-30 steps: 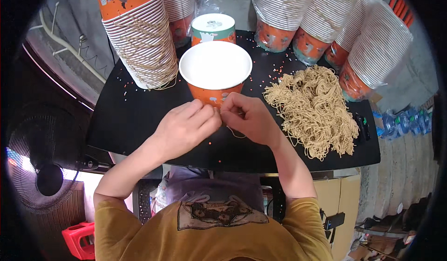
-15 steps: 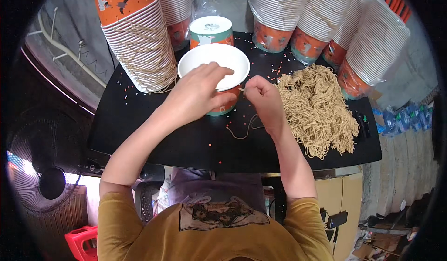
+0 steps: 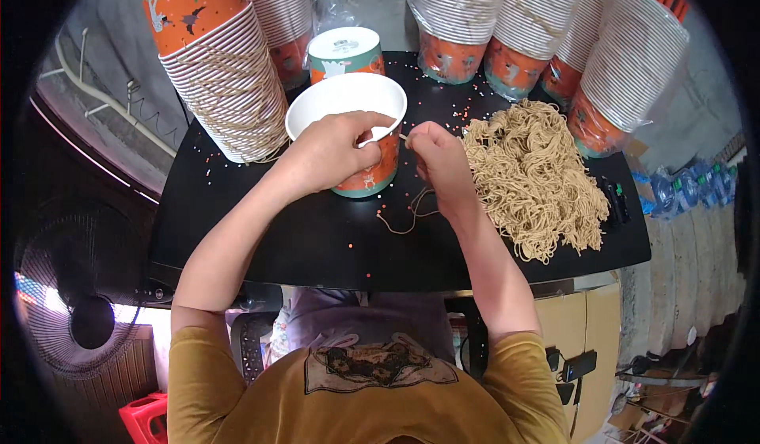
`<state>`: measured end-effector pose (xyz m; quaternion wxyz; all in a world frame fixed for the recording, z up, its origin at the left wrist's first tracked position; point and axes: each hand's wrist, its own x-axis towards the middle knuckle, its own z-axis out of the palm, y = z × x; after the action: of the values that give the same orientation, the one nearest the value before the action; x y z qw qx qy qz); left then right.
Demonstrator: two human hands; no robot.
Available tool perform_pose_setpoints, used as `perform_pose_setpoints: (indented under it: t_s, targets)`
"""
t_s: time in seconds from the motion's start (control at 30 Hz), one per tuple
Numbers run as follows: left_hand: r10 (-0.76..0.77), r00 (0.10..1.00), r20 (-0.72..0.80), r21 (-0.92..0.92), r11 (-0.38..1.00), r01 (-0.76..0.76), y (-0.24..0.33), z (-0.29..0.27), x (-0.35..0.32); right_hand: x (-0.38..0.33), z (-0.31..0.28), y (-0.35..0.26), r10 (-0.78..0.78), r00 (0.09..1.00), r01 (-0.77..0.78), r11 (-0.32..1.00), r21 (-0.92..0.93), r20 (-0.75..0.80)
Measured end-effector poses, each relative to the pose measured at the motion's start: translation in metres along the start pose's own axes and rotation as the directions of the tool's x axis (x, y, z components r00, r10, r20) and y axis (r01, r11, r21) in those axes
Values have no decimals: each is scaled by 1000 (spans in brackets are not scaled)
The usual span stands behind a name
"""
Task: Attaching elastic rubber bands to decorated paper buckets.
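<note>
Cup (image 3: 348, 107) upright on black table (image 3: 261, 230), mid-back, white inside, orange wall. Left hand (image 3: 328, 151) over its near rim, fingers curled, pinching rim. Right hand (image 3: 439, 155) just beside cup, fingertips pinched on string (image 3: 408, 214) trailing onto table. String pile (image 3: 534, 175) right of hand. Cup stacks (image 3: 226, 80) behind, one wound with string.

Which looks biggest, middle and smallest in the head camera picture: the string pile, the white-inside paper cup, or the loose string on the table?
1. Pile of tan string, the largest.
2. Paper cup under the left hand.
3. Loose string by the right hand, the smallest.
</note>
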<state>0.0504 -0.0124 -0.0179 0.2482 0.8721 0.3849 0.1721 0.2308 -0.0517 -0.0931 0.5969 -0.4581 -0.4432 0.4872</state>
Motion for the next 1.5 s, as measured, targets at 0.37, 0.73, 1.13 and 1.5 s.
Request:
perform_pose_setpoints:
  t_s: [0.37, 0.73, 1.13, 1.5]
  targets:
    - [-14, 1000, 6, -10, 1000, 14, 3, 2, 1, 1, 0, 5, -33, 999, 32, 999, 24, 37]
    - [8, 1000, 17, 10, 1000, -8, 1, 6, 3, 1, 1, 5, -54, 999, 54, 997, -59, 2]
    - [1, 1000, 30, 11, 1000, -1, 4, 5, 2, 1, 2, 6, -66, 998, 66, 997, -44, 1]
    - [189, 978, 93, -83, 980, -182, -20, 6, 14, 2, 1, 7, -46, 999, 47, 996, -76, 8]
